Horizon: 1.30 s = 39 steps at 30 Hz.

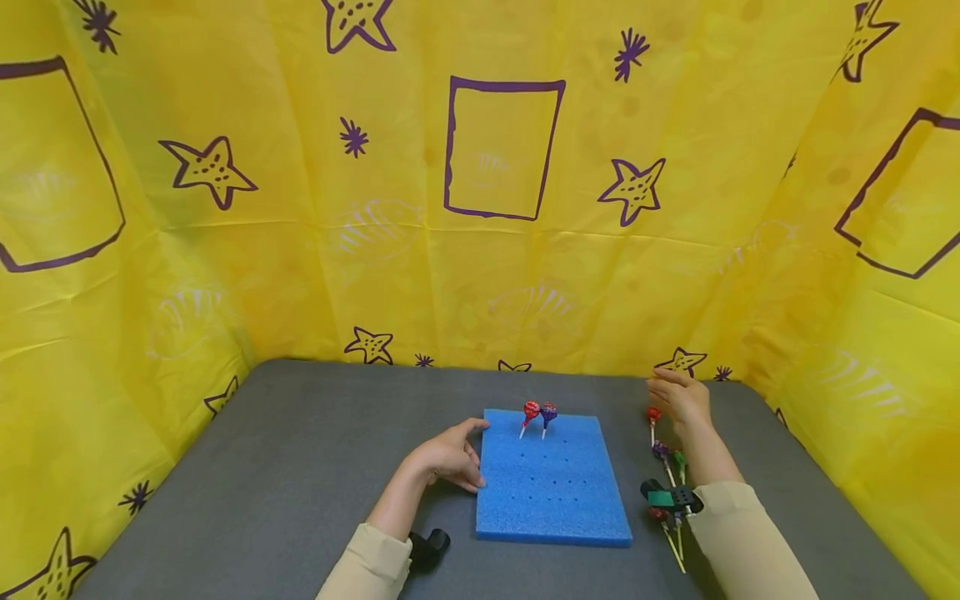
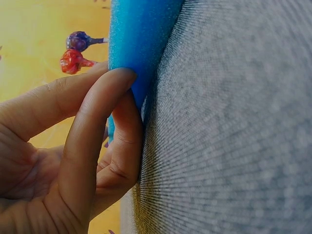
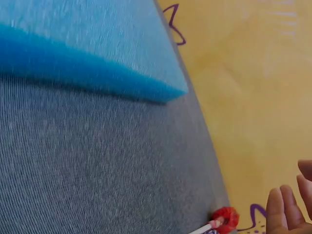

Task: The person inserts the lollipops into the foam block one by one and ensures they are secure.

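A blue foam board (image 1: 555, 517) with rows of small holes lies on the table. A red lollipop (image 1: 531, 410) and a purple lollipop (image 1: 549, 412) stand in its far part, sticks down. My left hand (image 1: 448, 457) holds the board's left edge, thumb and bent fingers against its side in the left wrist view. To the right of the board, my right hand (image 1: 682, 403) is raised with relaxed fingers and nothing in its grasp. It is close to another red lollipop (image 1: 655, 413), whose head also appears in the right wrist view.
More lollipops lie in a line below my right hand, among them a purple one (image 1: 661, 450) and a green one (image 1: 679, 458); the right wrist camera (image 1: 671, 497) partly covers them. A yellow patterned curtain (image 1: 420, 275) surrounds the grey table (image 1: 300, 467).
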### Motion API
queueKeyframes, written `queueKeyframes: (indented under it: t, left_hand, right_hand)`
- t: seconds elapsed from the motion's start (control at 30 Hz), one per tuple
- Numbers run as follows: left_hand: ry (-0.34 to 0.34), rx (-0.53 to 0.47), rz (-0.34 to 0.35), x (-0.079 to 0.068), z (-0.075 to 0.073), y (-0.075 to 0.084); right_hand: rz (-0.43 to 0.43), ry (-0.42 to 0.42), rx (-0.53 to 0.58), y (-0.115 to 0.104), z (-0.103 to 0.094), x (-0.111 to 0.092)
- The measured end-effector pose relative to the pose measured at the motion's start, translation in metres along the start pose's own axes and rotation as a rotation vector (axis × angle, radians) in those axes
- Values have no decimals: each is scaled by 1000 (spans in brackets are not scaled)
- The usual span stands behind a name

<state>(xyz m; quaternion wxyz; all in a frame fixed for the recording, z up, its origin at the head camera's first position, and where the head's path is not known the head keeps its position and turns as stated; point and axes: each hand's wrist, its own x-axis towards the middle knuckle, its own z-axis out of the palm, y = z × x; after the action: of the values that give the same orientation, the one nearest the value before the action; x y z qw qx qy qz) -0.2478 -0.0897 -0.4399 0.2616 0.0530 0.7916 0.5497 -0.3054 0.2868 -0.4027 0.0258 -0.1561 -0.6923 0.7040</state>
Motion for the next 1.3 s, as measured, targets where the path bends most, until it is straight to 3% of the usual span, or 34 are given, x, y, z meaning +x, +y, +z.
queueKeyframes:
  t: [0.17,0.53,0.7,1.0,1.3]
  left_hand:
    - [-1,0,1,0,0,0]
    - [2,-3,-8,0,-1,0]
    - [6,-1,-5,0,0,0]
    - [4,-6,-10,-1,0,1]
    - [4,-7,-11,0,0,0]
  right_hand:
    - [28,61,-159,6,-2,6]
    - [76,-12,-378,18,-9,14]
    - [101,-79,-381,20,-12,17]
    - [108,-82,-401,25,-14,18]
    - [21,-65,-465,30,-13,22]
